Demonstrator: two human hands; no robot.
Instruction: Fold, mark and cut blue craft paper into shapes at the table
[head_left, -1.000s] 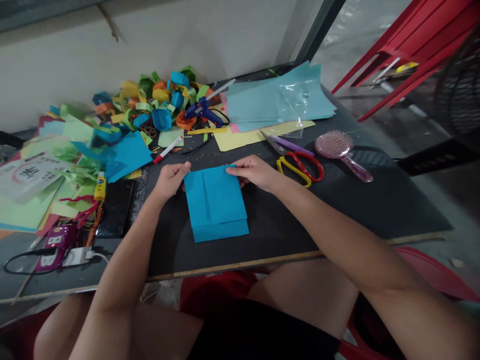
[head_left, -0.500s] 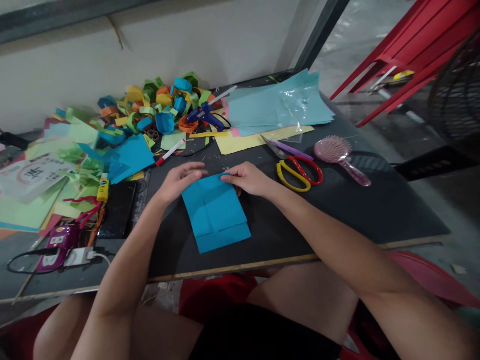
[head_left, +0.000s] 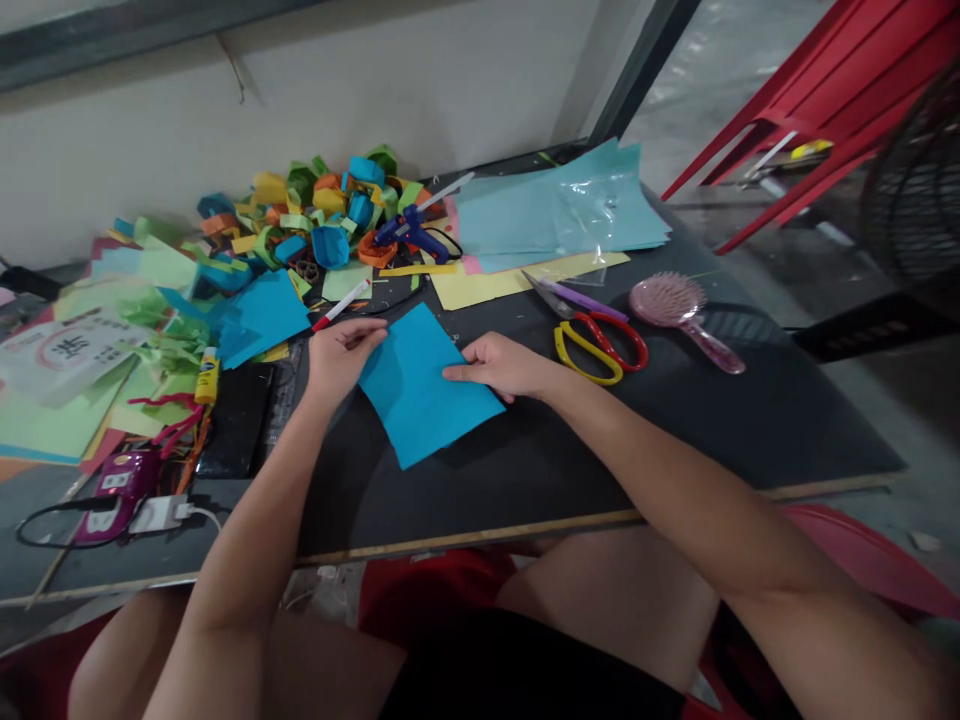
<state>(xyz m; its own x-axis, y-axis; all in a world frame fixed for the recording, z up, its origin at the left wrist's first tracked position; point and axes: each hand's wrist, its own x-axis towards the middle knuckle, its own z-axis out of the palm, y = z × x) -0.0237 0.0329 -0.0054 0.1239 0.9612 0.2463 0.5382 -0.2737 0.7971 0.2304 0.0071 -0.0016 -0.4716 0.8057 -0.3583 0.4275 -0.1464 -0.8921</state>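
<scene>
Paper [head_left: 429,392], blue, sat at the counter's [head_left: 555,480] near middle, its right edge pinched in the grip of the right hand [head_left: 510,366]; whether the left hand [head_left: 337,360] pinched its left edge, I couldn't tell. Beyond lay a marker [head_left: 342,304] and glue gun [head_left: 411,234]; scissors [head_left: 600,345] lay right.

Scissors [head_left: 579,318] and hairbrush [head_left: 679,306] are right of the held paper [head_left: 431,390], glue stick [head_left: 206,377] way off left, glue gun [head_left: 411,235] behind, all tabletop [head_left: 540,470] stuff.
</scene>
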